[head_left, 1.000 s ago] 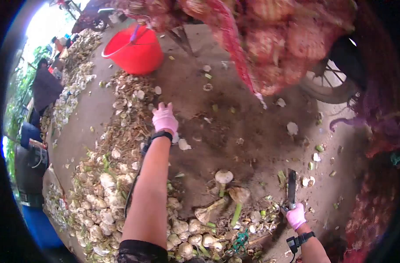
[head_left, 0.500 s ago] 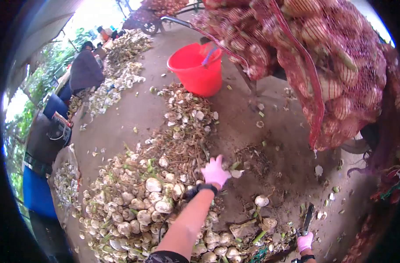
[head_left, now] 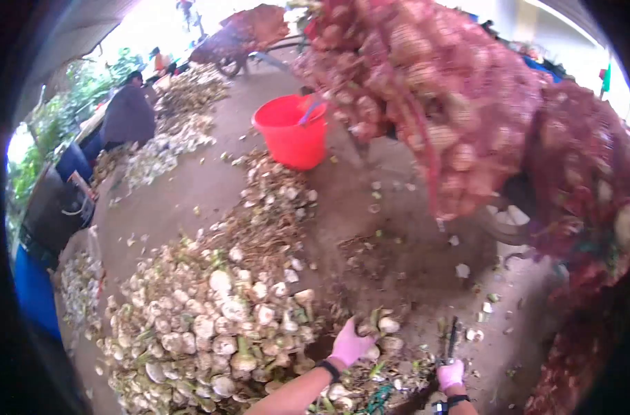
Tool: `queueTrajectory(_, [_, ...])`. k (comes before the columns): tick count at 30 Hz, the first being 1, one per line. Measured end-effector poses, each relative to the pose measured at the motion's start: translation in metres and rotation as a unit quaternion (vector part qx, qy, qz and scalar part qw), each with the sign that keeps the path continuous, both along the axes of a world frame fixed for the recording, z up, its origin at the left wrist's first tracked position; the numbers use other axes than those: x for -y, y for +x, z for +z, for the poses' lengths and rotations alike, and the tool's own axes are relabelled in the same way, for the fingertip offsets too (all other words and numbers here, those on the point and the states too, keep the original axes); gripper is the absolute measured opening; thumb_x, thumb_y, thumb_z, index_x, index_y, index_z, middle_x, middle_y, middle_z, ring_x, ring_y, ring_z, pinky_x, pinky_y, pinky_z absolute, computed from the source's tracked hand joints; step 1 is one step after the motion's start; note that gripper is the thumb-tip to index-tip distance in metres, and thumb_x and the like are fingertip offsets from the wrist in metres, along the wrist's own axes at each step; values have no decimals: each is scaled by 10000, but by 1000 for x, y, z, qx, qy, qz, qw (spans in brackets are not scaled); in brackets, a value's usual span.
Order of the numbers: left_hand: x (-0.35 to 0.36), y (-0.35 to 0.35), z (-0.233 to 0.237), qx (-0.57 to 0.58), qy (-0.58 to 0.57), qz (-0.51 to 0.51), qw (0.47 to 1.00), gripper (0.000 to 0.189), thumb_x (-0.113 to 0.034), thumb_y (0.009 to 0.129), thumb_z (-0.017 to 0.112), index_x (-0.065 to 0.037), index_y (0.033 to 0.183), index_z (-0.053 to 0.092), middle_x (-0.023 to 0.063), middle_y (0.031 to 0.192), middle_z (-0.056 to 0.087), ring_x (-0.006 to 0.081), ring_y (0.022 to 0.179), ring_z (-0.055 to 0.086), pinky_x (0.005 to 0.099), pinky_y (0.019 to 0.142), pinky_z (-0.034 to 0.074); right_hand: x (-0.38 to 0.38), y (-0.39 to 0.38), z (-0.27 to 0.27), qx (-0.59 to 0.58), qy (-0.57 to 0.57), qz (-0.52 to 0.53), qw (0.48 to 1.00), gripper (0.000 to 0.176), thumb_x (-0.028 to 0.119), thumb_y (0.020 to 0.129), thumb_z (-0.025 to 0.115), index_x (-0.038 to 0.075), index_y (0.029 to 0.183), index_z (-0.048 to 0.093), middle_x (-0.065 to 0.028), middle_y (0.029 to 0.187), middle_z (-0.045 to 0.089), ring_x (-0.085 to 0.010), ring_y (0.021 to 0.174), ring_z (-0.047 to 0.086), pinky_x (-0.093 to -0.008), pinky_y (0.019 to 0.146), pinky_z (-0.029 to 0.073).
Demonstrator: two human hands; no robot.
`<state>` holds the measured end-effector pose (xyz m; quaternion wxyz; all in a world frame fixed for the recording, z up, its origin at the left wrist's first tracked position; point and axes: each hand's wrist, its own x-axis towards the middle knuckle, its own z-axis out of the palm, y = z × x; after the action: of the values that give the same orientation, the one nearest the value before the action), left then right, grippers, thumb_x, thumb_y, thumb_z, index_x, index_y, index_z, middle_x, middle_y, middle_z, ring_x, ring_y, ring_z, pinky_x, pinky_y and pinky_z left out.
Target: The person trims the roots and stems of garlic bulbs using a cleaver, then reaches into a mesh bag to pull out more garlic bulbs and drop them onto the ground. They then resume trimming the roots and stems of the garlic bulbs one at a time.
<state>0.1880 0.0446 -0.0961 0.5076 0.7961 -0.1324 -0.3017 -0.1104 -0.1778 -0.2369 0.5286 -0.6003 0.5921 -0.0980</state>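
Observation:
My left hand [head_left: 351, 344], in a pink glove, reaches down beside a few garlic bulbs [head_left: 389, 324] at the right side of the heap. Its thumb stands apart from the fingers, and the fingertips are right at the nearest bulb. In my pink-gloved right hand [head_left: 451, 374] is a knife [head_left: 454, 336], its dark blade pointing up and away from me. Left of both hands spreads a large heap of garlic bulbs [head_left: 204, 326], some with green stems. Loose trimmings lie on the ground between the hands.
A red bucket [head_left: 291, 138] stands ahead, beyond a strip of dry trimmings [head_left: 277, 187]. Large red mesh sacks of bulbs [head_left: 460, 104] loom at the right over a wheel [head_left: 503, 225]. Farther off at the left, a person in dark clothing [head_left: 128, 114] sits by another heap.
My left hand has moved from above the trimmings down and nearer to me, to the bulbs near the knife. My right hand still holds the knife. The view has shifted.

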Motion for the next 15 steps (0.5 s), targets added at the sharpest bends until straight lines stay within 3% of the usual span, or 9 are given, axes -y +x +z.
queueTrajectory(1, [-8, -8, 21, -95, -21, -15, 995, 651, -285, 739, 755, -28, 1269, 479, 141, 1043, 644, 225, 943, 626, 340, 833, 493, -23, 28, 66, -141, -117, 93, 979, 171, 159, 714, 701, 12, 769, 632, -106, 651, 626, -225, 582, 567, -379, 577, 451])
queueTrajectory(2, [-16, -12, 38, -188, -37, -28, 981, 631, -263, 748, 758, -12, 1259, 484, 116, 1008, 652, 189, 917, 627, 313, 811, 500, -22, 23, 53, -161, -145, 110, 970, 161, 145, 707, 684, 10, 779, 633, -115, 662, 635, -237, 598, 591, -375, 585, 458])
queueTrajectory(3, [-24, -16, 31, -75, -62, -68, 993, 610, -235, 755, 761, 20, 1237, 487, 93, 984, 648, 116, 868, 608, 268, 755, 506, -25, 25, 51, -143, -169, 100, 970, 150, 135, 706, 676, 12, 781, 633, -119, 669, 639, -243, 607, 601, -372, 590, 463])
queueTrajectory(4, [-31, -19, 38, -88, -68, -81, 990, 596, -195, 757, 760, 32, 1232, 480, 91, 986, 643, 119, 882, 605, 262, 761, 506, -29, 26, 49, -126, -190, 90, 970, 141, 125, 705, 668, 13, 783, 633, -122, 676, 644, -249, 615, 610, -369, 595, 468])
queueTrajectory(6, [-45, -31, 60, -173, -168, -64, 968, 567, -123, 764, 743, 24, 1239, 470, 86, 1029, 628, 127, 904, 597, 265, 775, 509, -31, 12, 5, -69, -132, 75, 986, 126, 97, 711, 654, 14, 803, 631, -116, 680, 645, -229, 613, 603, -358, 601, 474])
queueTrajectory(8, [-54, -36, 72, -91, -195, -81, 973, 562, -12, 747, 716, 17, 1246, 459, 103, 1108, 596, 142, 982, 580, 284, 852, 491, -65, 32, 105, -6, -107, 87, 990, 118, 55, 721, 637, 5, 826, 620, -90, 676, 639, -176, 599, 573, -338, 590, 468])
queueTrajectory(9, [-57, -41, 89, -121, -204, -66, 969, 564, 6, 744, 708, 14, 1249, 457, 104, 1110, 595, 148, 994, 580, 286, 866, 485, -72, 35, 130, -3, -96, 109, 989, 117, 60, 728, 637, 14, 835, 626, -86, 673, 636, -174, 598, 570, -334, 587, 466])
queueTrajectory(14, [-66, -57, 103, -320, -336, 2, 886, 622, 75, 740, 657, 8, 1301, 397, 112, 1153, 579, 199, 1028, 588, 315, 915, 478, -80, 25, 138, 42, -67, 131, 988, 164, 155, 782, 716, 37, 818, 607, -28, 617, 590, -107, 517, 551, -300, 461, 436])
queueTrajectory(15, [-67, -59, 101, -256, -290, -18, 922, 660, 95, 743, 636, -6, 1335, 362, 109, 1162, 572, 189, 1014, 591, 313, 881, 494, -82, 29, 147, 35, -50, 151, 987, 133, 148, 773, 685, 45, 828, 622, -67, 626, 598, -176, 527, 542, -334, 510, 455])
